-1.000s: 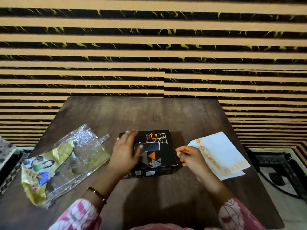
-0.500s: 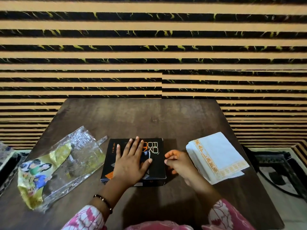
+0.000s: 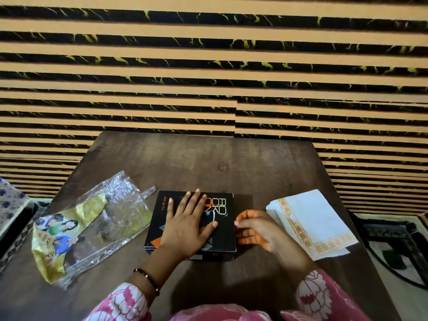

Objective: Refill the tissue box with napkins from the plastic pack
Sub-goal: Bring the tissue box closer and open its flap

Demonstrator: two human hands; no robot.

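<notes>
A black tissue box (image 3: 222, 237) with orange and grey triangles lies flat in the middle of the dark wooden table (image 3: 208, 163). My left hand (image 3: 187, 225) rests palm down on its lid with fingers spread. My right hand (image 3: 254, 230) touches the box's right edge with curled fingers and holds nothing. A stack of white napkins (image 3: 315, 221) with an orange patterned border lies just right of my right hand. The crumpled, clear and yellow plastic pack (image 3: 92, 223) lies to the left of the box and looks empty.
A wall of tan and black stripes (image 3: 208, 77) rises behind the table's far edge. A patterned rug (image 3: 398, 249) lies on the floor at the right, and floral cloth (image 3: 9, 200) shows at the left edge.
The box's lid flap has gone down and the box has shifted a little left. My left hand has moved from the flap to lie flat on the lid. My right hand stays at the right edge.
</notes>
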